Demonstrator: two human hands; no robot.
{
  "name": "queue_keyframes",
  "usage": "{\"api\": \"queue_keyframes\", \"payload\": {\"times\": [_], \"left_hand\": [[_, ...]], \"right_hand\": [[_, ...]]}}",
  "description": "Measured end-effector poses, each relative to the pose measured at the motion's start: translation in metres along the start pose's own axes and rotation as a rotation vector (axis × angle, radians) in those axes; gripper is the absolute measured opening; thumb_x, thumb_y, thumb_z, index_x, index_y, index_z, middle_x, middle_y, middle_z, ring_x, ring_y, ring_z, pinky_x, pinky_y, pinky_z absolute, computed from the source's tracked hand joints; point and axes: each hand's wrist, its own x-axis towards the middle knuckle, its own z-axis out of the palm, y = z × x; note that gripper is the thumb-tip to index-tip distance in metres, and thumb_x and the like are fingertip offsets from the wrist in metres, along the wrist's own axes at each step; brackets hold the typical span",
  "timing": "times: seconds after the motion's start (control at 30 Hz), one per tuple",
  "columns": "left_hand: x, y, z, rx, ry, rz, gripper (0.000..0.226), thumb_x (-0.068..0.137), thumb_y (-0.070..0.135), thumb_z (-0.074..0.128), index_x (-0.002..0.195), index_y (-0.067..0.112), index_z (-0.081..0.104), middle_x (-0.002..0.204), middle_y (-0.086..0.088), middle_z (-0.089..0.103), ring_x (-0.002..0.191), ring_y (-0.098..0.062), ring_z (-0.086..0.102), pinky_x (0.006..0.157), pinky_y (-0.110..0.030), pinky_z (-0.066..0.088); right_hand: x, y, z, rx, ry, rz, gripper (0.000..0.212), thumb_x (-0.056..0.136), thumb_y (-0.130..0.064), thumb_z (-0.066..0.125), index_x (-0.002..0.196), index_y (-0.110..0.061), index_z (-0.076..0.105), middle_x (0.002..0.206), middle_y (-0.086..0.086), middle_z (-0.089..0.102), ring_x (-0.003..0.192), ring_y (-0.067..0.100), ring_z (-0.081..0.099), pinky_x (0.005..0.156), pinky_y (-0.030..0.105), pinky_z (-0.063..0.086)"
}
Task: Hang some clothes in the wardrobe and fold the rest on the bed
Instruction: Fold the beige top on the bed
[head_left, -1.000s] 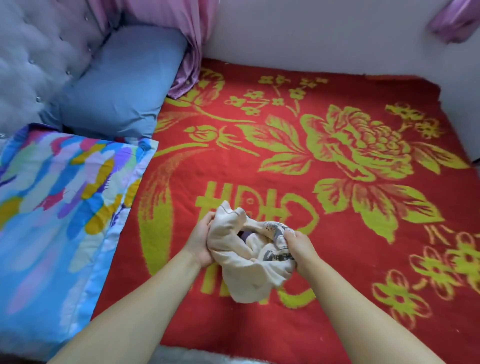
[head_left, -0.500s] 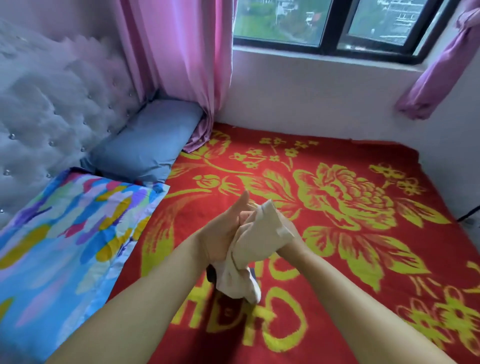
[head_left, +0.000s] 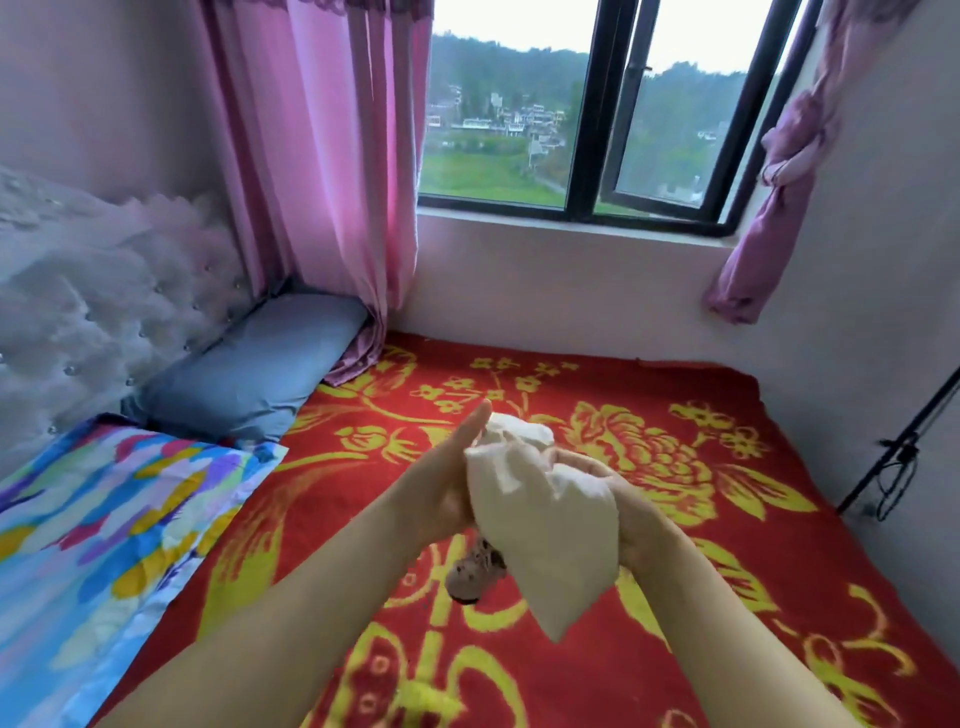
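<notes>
While both hands work together above the bed, these lines hold:

Change: a second ago the cream garment (head_left: 540, 525) was a bunched wad held low over the blanket; it is now raised and hangs longer, its lower corner pointing down.
Left hand (head_left: 447, 488): fingers straight, palm pressed flat against the cloth's near side.
Right hand (head_left: 618, 499): fingers curled round the bundle's far side, gripping it.
Printed part (head_left: 475, 571): a dark patterned piece dangles just below the left hand.
Meaning: I judge the garment is being shaken out or sorted; no fold is laid yet.
Bed: red blanket with yellow flowers (head_left: 675, 597) lies below both hands.
Room: blue pillow (head_left: 249, 374) and multicoloured quilt (head_left: 104, 519) beyond the left hand; pink curtain (head_left: 322, 171), window (head_left: 587, 119) ahead.
</notes>
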Motion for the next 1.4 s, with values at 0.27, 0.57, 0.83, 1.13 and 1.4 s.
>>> {"api": "queue_keyframes", "payload": {"times": [0.27, 0.57, 0.83, 1.13, 1.4], "left_hand": [[0.028, -0.035, 0.043, 0.284, 0.119, 0.329, 0.049, 0.061, -0.003, 0.044, 0.1, 0.009, 0.071, 0.08, -0.01, 0.063, 0.065, -0.017, 0.059, 0.055, -0.026, 0.05], [0.028, -0.054, 0.051, 0.648, -0.031, 0.119, 0.046, 0.068, 0.0, 0.047, 0.106, 0.008, 0.072, 0.095, -0.011, 0.069, 0.086, -0.019, 0.065, 0.073, -0.029, 0.054], [0.03, -0.065, 0.036, 0.382, 0.204, 0.109, 0.056, 0.09, 0.059, 0.043, 0.115, 0.015, 0.067, 0.113, -0.007, 0.069, 0.099, -0.02, 0.067, 0.079, -0.036, 0.055], [0.031, -0.061, 0.049, 0.188, 0.212, 0.34, 0.024, 0.099, 0.015, 0.046, 0.106, 0.004, 0.066, 0.088, -0.009, 0.073, 0.074, -0.018, 0.07, 0.061, -0.027, 0.055], [0.015, -0.023, 0.074, 0.573, 0.07, 0.393, 0.018, 0.092, 0.022, 0.058, 0.097, 0.022, 0.076, 0.097, -0.008, 0.073, 0.089, -0.02, 0.069, 0.075, -0.028, 0.055]], "right_hand": [[-0.052, -0.006, -0.052, -0.218, 0.277, -0.011, 0.034, 0.099, -0.005, 0.039, 0.098, -0.005, 0.073, 0.112, 0.02, 0.069, 0.103, 0.03, 0.068, 0.087, 0.045, 0.056], [-0.067, 0.01, -0.051, 0.072, 0.332, -0.21, 0.033, 0.1, -0.014, 0.043, 0.129, 0.0, 0.05, 0.091, 0.013, 0.071, 0.077, 0.022, 0.069, 0.058, 0.029, 0.056], [-0.085, 0.008, -0.037, -0.699, 0.312, -0.176, 0.039, 0.079, 0.014, 0.045, 0.094, -0.014, 0.068, 0.094, 0.004, 0.064, 0.087, 0.016, 0.061, 0.074, 0.029, 0.051], [-0.098, 0.003, -0.034, -1.114, 0.173, 0.307, 0.016, 0.089, -0.02, 0.053, 0.094, -0.016, 0.068, 0.087, -0.004, 0.07, 0.073, 0.013, 0.06, 0.067, 0.029, 0.049], [-0.1, -0.041, -0.017, -0.902, 0.474, -0.035, 0.038, 0.09, -0.054, 0.054, 0.12, -0.031, 0.056, 0.108, -0.017, 0.063, 0.093, -0.001, 0.064, 0.077, 0.022, 0.055]]}}
